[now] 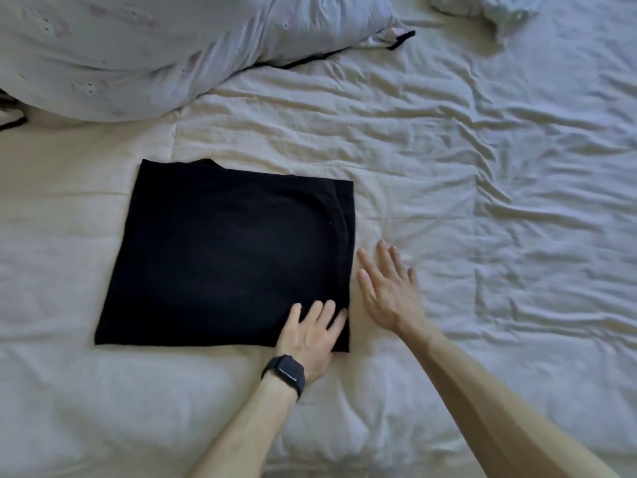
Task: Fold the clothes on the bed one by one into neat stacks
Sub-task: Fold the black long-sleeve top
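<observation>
Dim, soft daylight — wide-angle edges

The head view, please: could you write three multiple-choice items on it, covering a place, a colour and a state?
1. Where does the left hand rest? A on the near right corner of the black folded cloth garment; B on a wooden chair; C on a laptop.
2. What colour is the wrinkled bed cover? A cream; B red; C green.
3. How is the right hand? A fisted; B pinching cloth; C open, fingers straight.
Answers: 1 A, fingers flat on that corner; 2 A, pale throughout; 3 C, spread beside the garment.
</observation>
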`<state>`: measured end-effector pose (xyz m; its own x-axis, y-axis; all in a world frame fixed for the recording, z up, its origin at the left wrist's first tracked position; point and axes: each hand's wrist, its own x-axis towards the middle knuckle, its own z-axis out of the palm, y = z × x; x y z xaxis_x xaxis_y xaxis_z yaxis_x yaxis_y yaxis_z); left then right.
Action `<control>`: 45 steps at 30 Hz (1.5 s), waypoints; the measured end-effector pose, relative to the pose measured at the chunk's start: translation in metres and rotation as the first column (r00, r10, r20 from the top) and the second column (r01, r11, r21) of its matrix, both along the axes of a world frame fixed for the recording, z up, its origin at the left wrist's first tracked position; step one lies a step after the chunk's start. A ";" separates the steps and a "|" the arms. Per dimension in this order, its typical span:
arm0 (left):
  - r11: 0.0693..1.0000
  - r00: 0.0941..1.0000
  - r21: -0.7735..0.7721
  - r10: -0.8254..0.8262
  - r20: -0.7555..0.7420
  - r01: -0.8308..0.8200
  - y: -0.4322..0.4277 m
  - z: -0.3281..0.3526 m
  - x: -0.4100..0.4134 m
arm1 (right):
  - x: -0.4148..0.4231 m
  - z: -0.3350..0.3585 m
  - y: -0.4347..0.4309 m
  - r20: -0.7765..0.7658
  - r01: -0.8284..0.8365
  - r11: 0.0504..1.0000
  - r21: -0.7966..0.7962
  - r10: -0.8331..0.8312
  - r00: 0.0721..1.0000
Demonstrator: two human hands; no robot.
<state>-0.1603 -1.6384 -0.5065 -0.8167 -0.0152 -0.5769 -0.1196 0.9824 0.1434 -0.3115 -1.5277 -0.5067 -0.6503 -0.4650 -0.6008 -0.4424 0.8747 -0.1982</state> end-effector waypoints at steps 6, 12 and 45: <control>0.992 0.919 -0.114 0.008 -0.394 -0.058 0.012 0.011 -0.001 | -0.020 0.021 0.018 0.115 -0.104 0.994 -0.015 0.105 0.988; 0.840 0.656 0.192 0.521 -0.547 -0.507 0.006 0.069 -0.004 | -0.041 0.050 -0.011 0.512 0.618 0.761 -0.196 -0.459 0.726; -0.074 -0.056 0.504 0.997 0.052 -0.861 -0.220 0.043 0.190 | 0.078 0.055 -0.365 0.129 0.292 0.878 -0.378 -0.262 0.956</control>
<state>0.0296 -1.8583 -0.4639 -0.2332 -0.8037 -0.5474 -0.7663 -0.1946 0.6123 -0.2336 -1.8929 -0.4516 -0.7493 -0.4780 -0.4583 -0.1652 0.8051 -0.5696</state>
